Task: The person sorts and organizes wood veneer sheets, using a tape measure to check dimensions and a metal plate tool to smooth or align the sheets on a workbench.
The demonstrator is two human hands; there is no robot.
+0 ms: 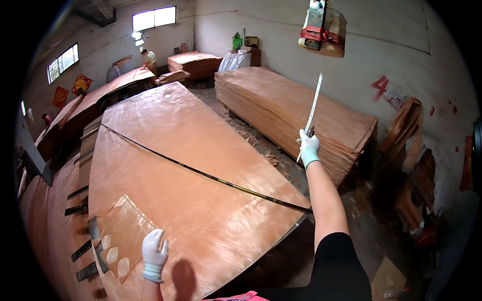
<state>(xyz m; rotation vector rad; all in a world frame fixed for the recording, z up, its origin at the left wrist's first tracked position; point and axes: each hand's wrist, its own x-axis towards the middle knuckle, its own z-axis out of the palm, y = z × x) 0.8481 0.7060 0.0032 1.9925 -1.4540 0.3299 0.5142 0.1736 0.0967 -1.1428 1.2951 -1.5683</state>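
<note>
My right hand [309, 145], in a white glove with a green cuff, is raised at arm's length and closed round the lower part of a long, thin ruler [315, 103] with marks along it. A small dark piece shows beside those fingers; I cannot make out what it is. My left hand [154, 253], gloved too, is over the near left of a large reddish veneer sheet [186, 145], thumb apart from the fingers and nothing in it. Next to it lies a torn veneer piece [128, 226] with oval holes. A thin black rod [201, 173] lies slantwise across the sheet.
A tall stack of veneer [281, 100] stands beyond the sheet on the right, with scraps on the floor between. A container strapped with red tape [324, 35] hangs overhead. Dark bars [83, 251] jut out along the left edge. Another person [149, 59] works far back left.
</note>
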